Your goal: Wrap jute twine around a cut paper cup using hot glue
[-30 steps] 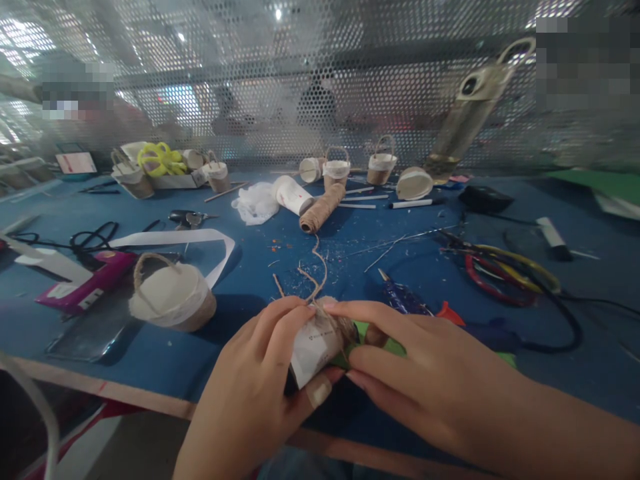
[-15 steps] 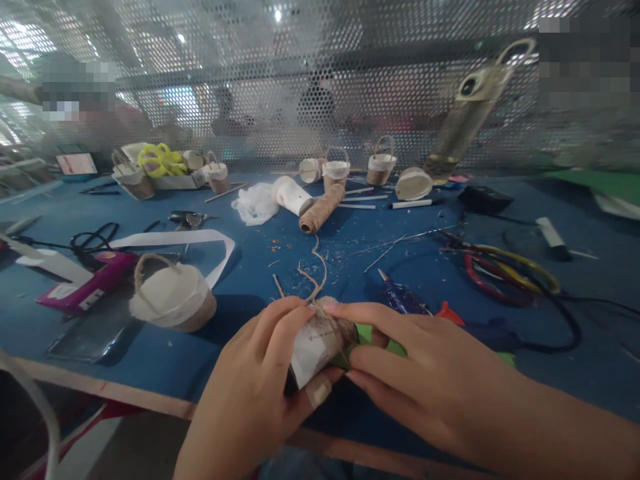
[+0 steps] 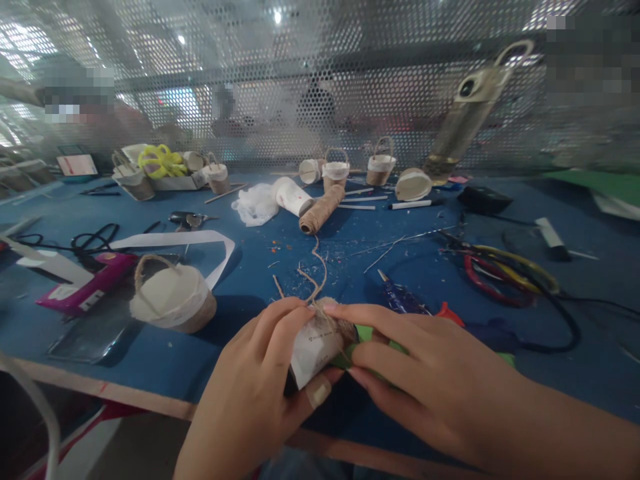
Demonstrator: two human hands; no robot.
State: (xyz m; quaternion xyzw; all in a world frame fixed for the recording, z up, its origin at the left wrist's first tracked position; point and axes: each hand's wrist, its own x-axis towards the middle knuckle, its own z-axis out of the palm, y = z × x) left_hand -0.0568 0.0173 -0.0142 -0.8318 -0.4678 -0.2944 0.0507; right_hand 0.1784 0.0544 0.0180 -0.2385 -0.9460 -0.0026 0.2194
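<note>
My left hand (image 3: 255,380) is closed around a white paper cup (image 3: 314,350) lying on its side, with a bandage on the thumb. Brown twine is wound around part of the cup. The fingers of my right hand (image 3: 430,367) press and pinch the twine (image 3: 332,325) against the cup's right part; the exact grip is partly hidden. From the cup, the strand runs back to a twine roll (image 3: 323,210) on the table. A finished-looking little basket (image 3: 175,300), with a twine handle and lace rim, stands left of my left hand.
A blue glue gun (image 3: 405,297) lies beyond my right hand, with cables (image 3: 505,273) farther right. At left are a magenta box (image 3: 87,287) and a clear phone case (image 3: 90,337). More small baskets (image 3: 336,170) and a tilted bottle (image 3: 463,117) line the perforated screen.
My right hand's lower fingers have shifted very slightly to the right along the twine. The cup and my left hand hold their position.
</note>
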